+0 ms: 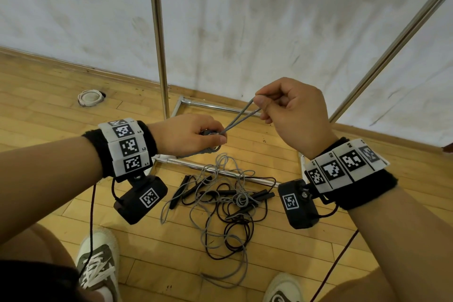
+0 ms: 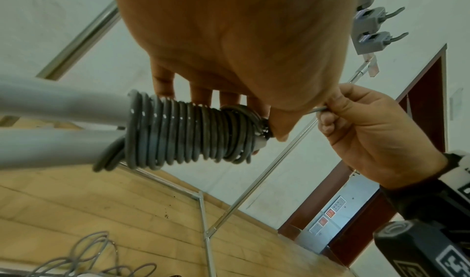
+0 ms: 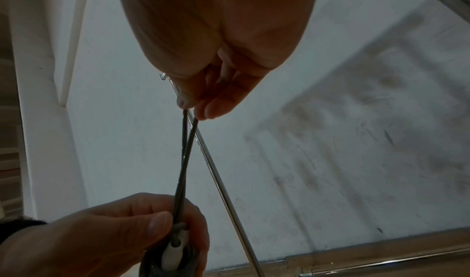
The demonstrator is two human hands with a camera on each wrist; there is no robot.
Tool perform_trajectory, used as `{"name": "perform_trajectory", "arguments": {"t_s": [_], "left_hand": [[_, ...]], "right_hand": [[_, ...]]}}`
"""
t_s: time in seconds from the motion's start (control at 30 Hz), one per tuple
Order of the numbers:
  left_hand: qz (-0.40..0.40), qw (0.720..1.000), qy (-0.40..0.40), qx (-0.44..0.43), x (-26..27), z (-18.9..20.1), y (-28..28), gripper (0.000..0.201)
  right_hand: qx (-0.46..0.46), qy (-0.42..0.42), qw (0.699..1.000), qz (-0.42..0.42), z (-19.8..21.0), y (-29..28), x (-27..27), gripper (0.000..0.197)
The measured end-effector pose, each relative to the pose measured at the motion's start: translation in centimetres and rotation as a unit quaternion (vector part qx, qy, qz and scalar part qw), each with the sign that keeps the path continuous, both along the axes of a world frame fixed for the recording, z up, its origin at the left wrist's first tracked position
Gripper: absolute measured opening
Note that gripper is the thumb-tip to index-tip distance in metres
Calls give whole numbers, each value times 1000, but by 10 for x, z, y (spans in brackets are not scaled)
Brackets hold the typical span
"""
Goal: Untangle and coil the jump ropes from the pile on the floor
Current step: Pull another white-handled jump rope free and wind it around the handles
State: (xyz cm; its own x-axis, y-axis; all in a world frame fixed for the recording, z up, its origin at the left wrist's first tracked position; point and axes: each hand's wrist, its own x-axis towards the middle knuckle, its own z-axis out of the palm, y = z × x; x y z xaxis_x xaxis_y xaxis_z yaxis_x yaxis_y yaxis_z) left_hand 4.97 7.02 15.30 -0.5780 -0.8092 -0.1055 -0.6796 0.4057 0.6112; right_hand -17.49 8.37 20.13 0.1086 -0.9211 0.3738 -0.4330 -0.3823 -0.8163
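A grey jump rope [image 2: 188,134] is wound in tight turns around its 2 grey handles [image 2: 55,120] and gripped in the left hand [image 1: 188,136], fingers curled round the bundle. The last bit of rope [image 1: 242,114] is doubled into a loop and pinched by the right hand [image 1: 291,110] between thumb and fingers, held taut just above the left hand. Probably the loop is about to be tucked to lock the coil – that's where it could go wrong. If the pinch slips or the left grip is eased, the turns could spring loose off the handles, since the cord looks stiff and smooth. Too hard a pull and the end turns might get dragged off past the handle tips. Down on the wooden floor [image 1: 49,110] the rest of the pile [image 1: 225,198] is left tangled – grey and dark cords with black handles mixed in. A metal rack frame [image 1: 159,39] stands right by the pile, one floor bar touching it, so cords could get snagged there. A white ring-shaped thing [image 1: 89,97] lies well apart near the wall.
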Motion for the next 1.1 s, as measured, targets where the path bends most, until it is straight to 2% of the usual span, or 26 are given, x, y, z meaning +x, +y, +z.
{"name": "perform_trajectory", "arguments": {"t_s": [0.13,0.23,0.3,0.37,0.47,0.57,0.67,0.87,1.0,1.1], "left_hand": [[8,1000,-13,5,1,-2,-3,31],[11,1000,-10,3,2,-1,-3,23],[10,999,36,17,2,6,-2,21],[4,992,119,32,-1,18,0,27],[13,979,202,17,-12,36,2,32],[20,981,186,-45,-25,47,4,17],[30,982,171,-71,-31,54,6,8],[65,974,185,-112,-23,72,6,5],[94,960,197,-176,-16,89,6,6],[106,946,243,-186,-15,106,3,7]], "right_hand": [[0,7,1000,8,1,1,-1,18],[17,25,999,40,1,4,4,19],[11,-1,998,61,5,3,4,20],[6,-17,996,84,10,3,4,19],[18,-2,994,105,11,5,6,20],[26,-8,995,96,13,8,6,19],[17,-12,997,76,18,11,3,17],[38,-49,996,70,27,20,3,14],[45,-52,994,89,31,23,13,21],[21,-38,997,71,39,19,26,30]]}}
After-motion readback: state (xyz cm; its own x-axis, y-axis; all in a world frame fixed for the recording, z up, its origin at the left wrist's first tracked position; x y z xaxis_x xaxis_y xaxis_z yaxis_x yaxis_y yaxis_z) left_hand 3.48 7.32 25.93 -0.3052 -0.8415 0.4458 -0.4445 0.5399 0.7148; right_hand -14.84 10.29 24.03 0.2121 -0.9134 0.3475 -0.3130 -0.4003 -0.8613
